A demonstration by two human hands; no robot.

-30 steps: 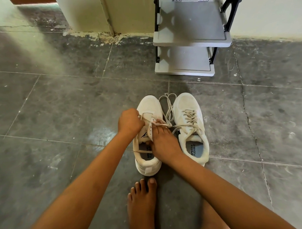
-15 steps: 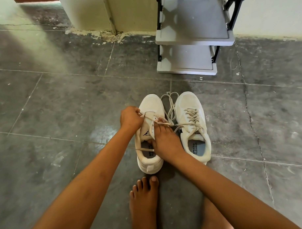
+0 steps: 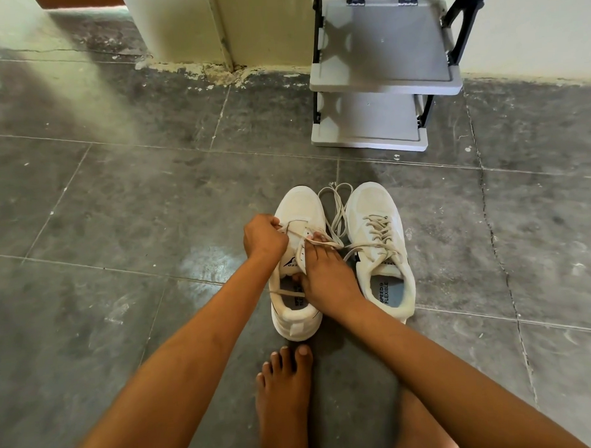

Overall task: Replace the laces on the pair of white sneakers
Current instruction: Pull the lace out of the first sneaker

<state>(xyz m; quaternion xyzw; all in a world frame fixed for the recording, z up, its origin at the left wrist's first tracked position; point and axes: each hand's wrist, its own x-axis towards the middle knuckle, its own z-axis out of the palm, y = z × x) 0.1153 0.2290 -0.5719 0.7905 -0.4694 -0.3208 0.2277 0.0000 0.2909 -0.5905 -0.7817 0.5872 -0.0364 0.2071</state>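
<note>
Two white sneakers stand side by side on the grey floor, toes pointing away from me. The left sneaker (image 3: 298, 207) is partly unlaced; its cream lace (image 3: 333, 202) trails in loops between the shoes. My left hand (image 3: 262, 236) is curled at the shoe's left side, gripping a strand of that lace. My right hand (image 3: 326, 276) holds the left sneaker's tongue and right eyelet flap, thumb inside the opening, with a lace strand crossing its fingers. The right sneaker (image 3: 378, 247) is fully laced and untouched.
A grey two-tier shoe rack (image 3: 383, 83) with black posts stands against the wall beyond the shoes. My bare foot (image 3: 283, 398) lies on the floor just behind the left sneaker's heel. Cracked dark tiles (image 3: 119, 213) spread to both sides.
Both hands stay on the left sneaker. The left hand has drawn the lace strand slightly up and to the left; the view has shifted a little.
</note>
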